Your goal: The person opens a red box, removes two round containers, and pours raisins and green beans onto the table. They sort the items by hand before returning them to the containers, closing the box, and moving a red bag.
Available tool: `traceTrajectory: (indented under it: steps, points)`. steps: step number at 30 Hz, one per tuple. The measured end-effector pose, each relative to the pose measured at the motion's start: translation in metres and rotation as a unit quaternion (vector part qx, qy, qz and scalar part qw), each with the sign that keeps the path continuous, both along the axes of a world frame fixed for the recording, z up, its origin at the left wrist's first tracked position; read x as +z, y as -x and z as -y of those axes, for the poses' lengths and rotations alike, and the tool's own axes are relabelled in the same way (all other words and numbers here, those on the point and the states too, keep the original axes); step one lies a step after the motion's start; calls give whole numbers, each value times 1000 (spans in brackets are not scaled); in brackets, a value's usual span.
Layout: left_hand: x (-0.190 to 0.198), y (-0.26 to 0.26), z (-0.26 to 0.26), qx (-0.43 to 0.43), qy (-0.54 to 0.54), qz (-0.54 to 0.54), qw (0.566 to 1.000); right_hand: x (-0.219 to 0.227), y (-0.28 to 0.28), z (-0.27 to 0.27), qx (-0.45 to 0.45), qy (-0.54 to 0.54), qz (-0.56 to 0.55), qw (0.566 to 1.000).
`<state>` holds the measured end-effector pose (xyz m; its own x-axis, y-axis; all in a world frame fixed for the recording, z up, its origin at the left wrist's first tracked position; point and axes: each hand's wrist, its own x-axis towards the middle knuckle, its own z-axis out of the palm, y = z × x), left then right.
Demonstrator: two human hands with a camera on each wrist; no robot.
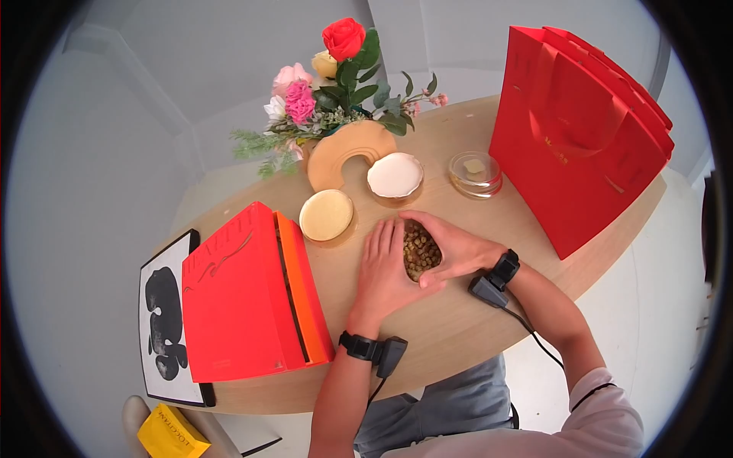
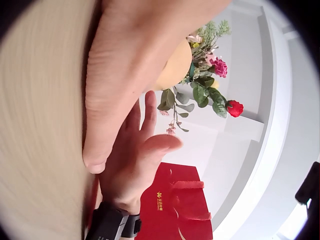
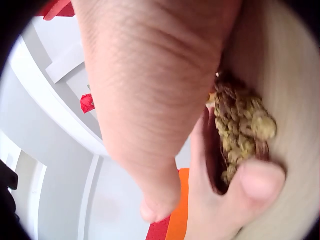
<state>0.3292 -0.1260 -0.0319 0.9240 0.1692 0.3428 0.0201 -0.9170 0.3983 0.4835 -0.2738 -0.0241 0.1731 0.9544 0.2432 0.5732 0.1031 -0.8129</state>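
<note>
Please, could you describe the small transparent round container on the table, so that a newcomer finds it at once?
Look first for the tall red paper bag on the wooden table. Near its lower edge, between it and the white-topped round box, is the clear round container. Unlike that opaque-topped neighbour, it has a see-through top showing a small pale piece inside.
</note>
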Motion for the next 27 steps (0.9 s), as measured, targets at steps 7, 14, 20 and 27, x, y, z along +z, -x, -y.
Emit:
traceTrajectory:
  steps: [7, 14, 20, 27]
  points:
    - [-7, -9, 5, -27, 39, 59, 997, -22, 31, -26, -53, -72, -76, 993]
    - [-7, -11, 2, -77, 105, 46, 990, -22, 35, -30, -147, -82, -209, 963]
    - [-16, -6, 0, -71, 135, 92, 984, -19, 23, -22, -119, -64, -106, 985]
    - [-16, -5, -1, -50, 184, 79, 978, -7, 2, -10, -58, -54, 56, 995]
